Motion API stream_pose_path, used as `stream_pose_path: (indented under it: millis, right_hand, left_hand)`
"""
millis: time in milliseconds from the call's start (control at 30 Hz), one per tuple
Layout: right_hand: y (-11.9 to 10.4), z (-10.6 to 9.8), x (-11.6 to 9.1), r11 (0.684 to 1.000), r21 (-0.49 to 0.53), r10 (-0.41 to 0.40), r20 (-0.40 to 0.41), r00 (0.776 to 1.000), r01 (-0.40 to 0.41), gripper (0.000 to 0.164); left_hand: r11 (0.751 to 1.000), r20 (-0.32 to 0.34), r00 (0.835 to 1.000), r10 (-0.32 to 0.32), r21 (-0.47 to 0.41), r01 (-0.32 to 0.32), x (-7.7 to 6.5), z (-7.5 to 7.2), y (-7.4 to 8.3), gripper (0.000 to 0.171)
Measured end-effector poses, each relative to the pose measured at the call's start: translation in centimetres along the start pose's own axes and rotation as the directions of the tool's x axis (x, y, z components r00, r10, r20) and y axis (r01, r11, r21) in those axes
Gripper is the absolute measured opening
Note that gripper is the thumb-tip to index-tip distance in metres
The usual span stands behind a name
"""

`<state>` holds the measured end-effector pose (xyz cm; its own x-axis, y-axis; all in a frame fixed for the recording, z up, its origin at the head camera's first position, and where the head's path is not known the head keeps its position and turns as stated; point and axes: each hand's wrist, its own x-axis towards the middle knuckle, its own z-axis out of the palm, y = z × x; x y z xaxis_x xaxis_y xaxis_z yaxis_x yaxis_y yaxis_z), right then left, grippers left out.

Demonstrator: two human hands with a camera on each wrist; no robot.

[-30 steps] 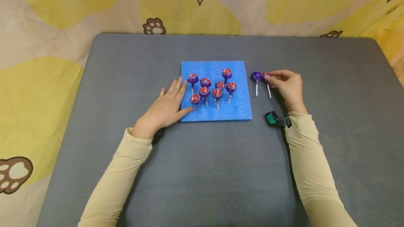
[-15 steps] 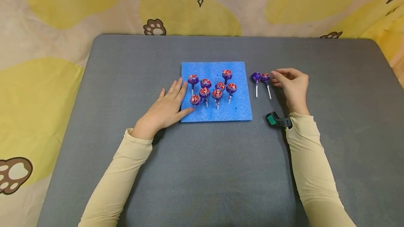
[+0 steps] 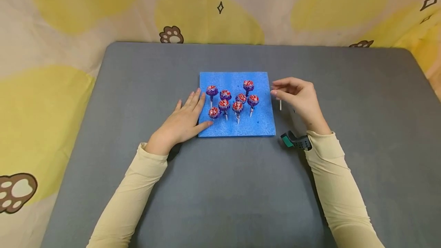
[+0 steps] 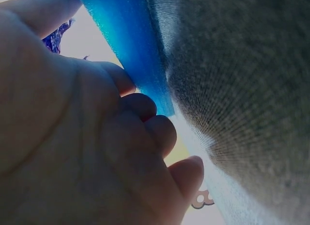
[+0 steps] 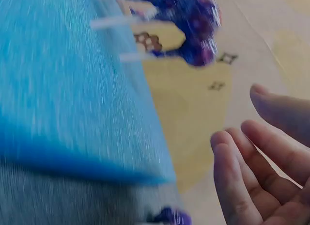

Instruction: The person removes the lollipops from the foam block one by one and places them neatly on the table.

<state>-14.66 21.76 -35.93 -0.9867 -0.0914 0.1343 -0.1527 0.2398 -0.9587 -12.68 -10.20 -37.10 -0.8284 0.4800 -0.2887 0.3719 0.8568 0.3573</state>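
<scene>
A blue foam board (image 3: 237, 129) lies on the grey table, with several purple-and-red wrapped lollipops (image 3: 237, 107) standing upright in it. My left hand (image 3: 180, 123) rests at the board's left edge, fingers extended along it and thumb over its front left corner. Right of the board, my right hand (image 3: 298, 98) hovers with bent fingers. In the right wrist view its thumb and fingers are apart with nothing between them. Beneath that hand the white stick of a lollipop (image 3: 280, 105) shows; its head is hidden in the head view. A purple wrapped head of a lollipop (image 5: 172, 216) appears low in the right wrist view.
A black strap with a green-faced unit (image 3: 296, 141) sits at the right wrist. The grey table (image 3: 220, 186) reaches back to a yellow and cream patterned cloth (image 3: 206, 14) behind it. A few small holes mark the board.
My right hand first let go of the right-hand loose lollipop and drew back, then moved left over both loose lollipops, hiding most of them. The left hand stayed on the board.
</scene>
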Motion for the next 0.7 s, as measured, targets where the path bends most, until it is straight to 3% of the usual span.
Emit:
stream_pose_path:
  millis: [100,300,700]
  right_hand:
    - [-0.1,0.9,0.0,0.996,-0.086,0.001,0.065,0.998,0.005,0.03]
    - [-0.3,1.6,-0.2,0.996,-0.089,0.011,0.166,0.986,0.004,0.029]
    - [-0.4,1.1,-0.3,0.996,-0.086,0.041,0.21,0.977,-0.023,0.03]
  left_hand:
    - [1.0,-0.003,1.0,0.0,0.006,0.0,0.2,0.2,0.0,0.085]
    - [1.0,-0.021,1.0,-0.008,0.022,0.008,0.6,0.8,0.5,0.082]
    - [0.999,-0.038,0.999,-0.009,0.039,0.011,1.4,1.1,2.0,0.083]
